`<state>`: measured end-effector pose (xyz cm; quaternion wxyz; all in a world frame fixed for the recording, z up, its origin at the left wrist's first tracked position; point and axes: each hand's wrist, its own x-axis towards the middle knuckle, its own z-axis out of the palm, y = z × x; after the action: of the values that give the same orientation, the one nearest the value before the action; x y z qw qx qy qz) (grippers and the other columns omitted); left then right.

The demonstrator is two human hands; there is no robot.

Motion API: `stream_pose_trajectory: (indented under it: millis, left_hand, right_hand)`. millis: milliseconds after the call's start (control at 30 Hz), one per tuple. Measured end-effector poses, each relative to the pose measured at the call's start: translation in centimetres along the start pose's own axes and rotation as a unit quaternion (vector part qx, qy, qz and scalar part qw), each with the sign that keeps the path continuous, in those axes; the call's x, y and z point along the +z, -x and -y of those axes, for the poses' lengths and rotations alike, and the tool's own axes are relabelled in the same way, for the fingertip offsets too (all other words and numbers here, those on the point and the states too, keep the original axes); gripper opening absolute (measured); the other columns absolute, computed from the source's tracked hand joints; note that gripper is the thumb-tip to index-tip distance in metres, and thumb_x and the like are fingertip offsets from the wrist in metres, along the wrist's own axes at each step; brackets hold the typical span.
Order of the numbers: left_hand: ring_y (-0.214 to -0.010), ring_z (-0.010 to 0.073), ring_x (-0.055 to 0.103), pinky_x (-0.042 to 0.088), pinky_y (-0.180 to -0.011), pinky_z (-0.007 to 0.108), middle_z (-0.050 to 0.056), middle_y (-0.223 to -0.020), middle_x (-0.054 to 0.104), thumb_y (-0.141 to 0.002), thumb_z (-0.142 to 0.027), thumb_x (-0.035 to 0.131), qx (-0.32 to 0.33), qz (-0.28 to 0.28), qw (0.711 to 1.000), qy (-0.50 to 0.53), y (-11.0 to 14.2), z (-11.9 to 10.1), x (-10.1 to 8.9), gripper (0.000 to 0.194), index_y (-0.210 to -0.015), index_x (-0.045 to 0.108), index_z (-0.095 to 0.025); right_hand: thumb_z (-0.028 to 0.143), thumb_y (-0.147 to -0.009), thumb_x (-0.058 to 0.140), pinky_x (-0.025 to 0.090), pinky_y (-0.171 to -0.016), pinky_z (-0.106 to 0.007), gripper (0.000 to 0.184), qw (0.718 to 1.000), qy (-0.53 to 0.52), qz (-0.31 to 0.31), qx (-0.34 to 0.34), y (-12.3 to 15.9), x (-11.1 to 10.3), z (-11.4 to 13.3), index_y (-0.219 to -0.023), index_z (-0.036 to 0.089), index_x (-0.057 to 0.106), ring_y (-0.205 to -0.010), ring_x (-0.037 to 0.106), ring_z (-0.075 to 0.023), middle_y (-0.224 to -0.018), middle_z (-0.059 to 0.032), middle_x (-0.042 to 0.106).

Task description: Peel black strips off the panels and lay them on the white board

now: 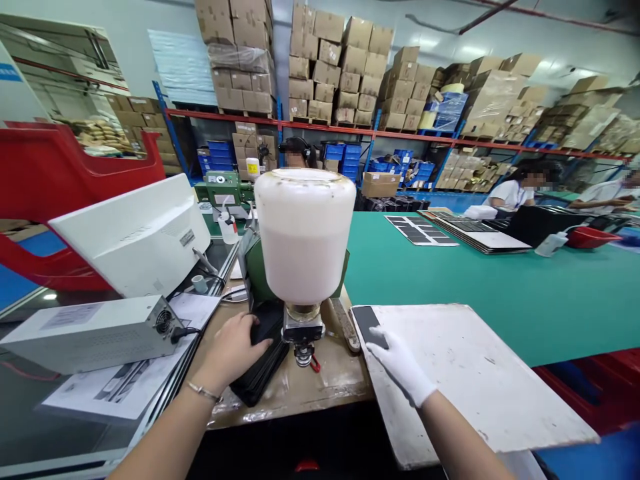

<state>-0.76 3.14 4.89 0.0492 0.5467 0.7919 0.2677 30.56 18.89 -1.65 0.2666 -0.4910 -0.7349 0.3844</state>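
My bare left hand (233, 350), with a bracelet at the wrist, is at a stack of thin black strips (260, 370). Its fingers and thumb curl around the upper part of the stack. My right hand (403, 367) wears a white glove and pinches the near end of a dark rectangular piece (367, 320). That piece lies at the far left corner of a white board (480, 387). Between my hands stands a machine with a large white plastic bottle (306, 237) upside down on it. Below the bottle is a dark metal fitting (303, 333), hiding part of the machine.
A grey metal box (100, 333) and a white monitor (135, 233) stand left. The green table (400, 273) extends right, bearing dark-panelled sheets (420, 230) and a squeeze bottle (553, 243). Other people (515, 190) sit beyond. Shelves of cartons (330, 60) line the back.
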Motion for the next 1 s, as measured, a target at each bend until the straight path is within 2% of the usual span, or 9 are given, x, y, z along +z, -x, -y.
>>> stream_pose_trajectory:
  millis: [167,367,600,633,700,767,833,900,1000]
  left_hand:
    - [-0.078,0.0269,0.054,0.035,-0.069,0.035,0.009,-0.08,0.061,-0.067,-0.041,0.067,-0.015,0.005,1.0,0.021,-1.0,0.2,-0.3,0.029,-0.079,0.061,-0.015]
    - [-0.071,0.0222,0.053,0.033,-0.063,0.029,0.002,-0.074,0.059,-0.066,-0.042,0.068,-0.033,-0.01,0.995,0.096,-0.2,0.6,-1.6,0.027,-0.077,0.06,-0.018]
    - [-0.084,0.0228,0.055,0.04,-0.071,0.031,0.005,-0.095,0.061,-0.068,-0.041,0.07,-0.112,-0.042,0.963,0.241,5.1,0.3,-4.3,0.029,-0.084,0.057,-0.02]
    - [-0.087,0.0222,0.056,0.041,-0.074,0.03,0.006,-0.098,0.061,-0.068,-0.04,0.07,-0.125,-0.017,0.941,0.315,6.4,0.0,-4.2,0.03,-0.086,0.058,-0.02]
    - [-0.088,0.021,0.056,0.043,-0.077,0.03,0.006,-0.097,0.062,-0.064,-0.039,0.074,-0.146,0.072,0.852,0.497,9.2,-1.1,-3.2,0.037,-0.093,0.06,-0.019]
    - [-0.079,0.0203,0.058,0.045,-0.072,0.031,0.006,-0.09,0.064,-0.062,-0.042,0.075,-0.178,0.208,0.72,0.638,12.0,-2.4,-1.2,0.047,-0.101,0.062,-0.019]
    - [-0.072,0.0184,0.06,0.047,-0.07,0.031,0.007,-0.089,0.065,-0.063,-0.041,0.074,-0.204,0.278,0.604,0.718,14.1,-3.5,1.3,0.046,-0.102,0.064,-0.018]
    - [-0.066,0.0174,0.059,0.048,-0.064,0.031,0.008,-0.084,0.066,-0.063,-0.042,0.074,-0.221,0.304,0.546,0.748,15.6,-4.0,3.4,0.042,-0.095,0.068,-0.016]
    - [-0.065,0.0169,0.06,0.048,-0.064,0.029,0.008,-0.078,0.067,-0.066,-0.04,0.072,-0.263,0.297,0.511,0.762,16.5,-3.6,5.0,0.034,-0.086,0.071,-0.013]
  right_hand:
    - [0.033,-0.076,0.058,0.035,-0.101,-0.041,0.034,0.996,-0.047,0.081,-0.011,4.4,1.6,1.9,-0.107,0.018,0.062,-0.114,0.052,-0.0252,-0.115,-0.009,0.061]
    - [0.029,-0.074,0.061,0.036,-0.1,-0.042,0.03,0.988,-0.083,0.132,0.005,5.6,3.1,5.1,-0.103,0.021,0.063,-0.112,0.053,-0.0253,-0.113,-0.0065,0.063]
    - [0.035,-0.079,0.058,0.039,-0.098,-0.042,0.028,0.973,-0.103,0.205,-0.035,7.0,4.8,7.9,-0.104,0.022,0.063,-0.107,0.056,-0.0248,-0.11,-0.0054,0.065]
    - [0.036,-0.08,0.058,0.04,-0.097,-0.042,0.028,0.968,-0.118,0.22,-0.041,7.4,4.9,8.3,-0.104,0.022,0.063,-0.106,0.057,-0.0248,-0.109,-0.0059,0.065]
    - [0.037,-0.083,0.056,0.038,-0.1,-0.042,0.034,0.961,-0.136,0.225,-0.084,8.3,5.0,9.1,-0.112,0.021,0.06,-0.112,0.053,-0.0252,-0.118,-0.0072,0.061]
    - [0.037,-0.084,0.056,0.03,-0.107,-0.043,0.048,0.954,-0.126,0.221,-0.161,9.1,5.1,9.8,-0.129,0.023,0.049,-0.124,0.043,-0.0254,-0.134,-0.0073,0.049]
    - [0.039,-0.084,0.057,0.026,-0.109,-0.042,0.061,0.935,-0.1,0.256,-0.225,9.8,5.2,10.3,-0.139,0.026,0.036,-0.13,0.036,-0.0256,-0.143,-0.0064,0.039]
    - [0.04,-0.084,0.056,0.029,-0.108,-0.042,0.064,0.912,-0.074,0.312,-0.255,10.3,5.4,10.6,-0.141,0.026,0.031,-0.128,0.038,-0.0261,-0.142,-0.0072,0.04]
    - [0.039,-0.085,0.055,0.03,-0.107,-0.041,0.064,0.897,-0.063,0.341,-0.275,10.4,5.0,10.9,-0.142,0.026,0.029,-0.128,0.04,-0.0256,-0.142,-0.0075,0.041]
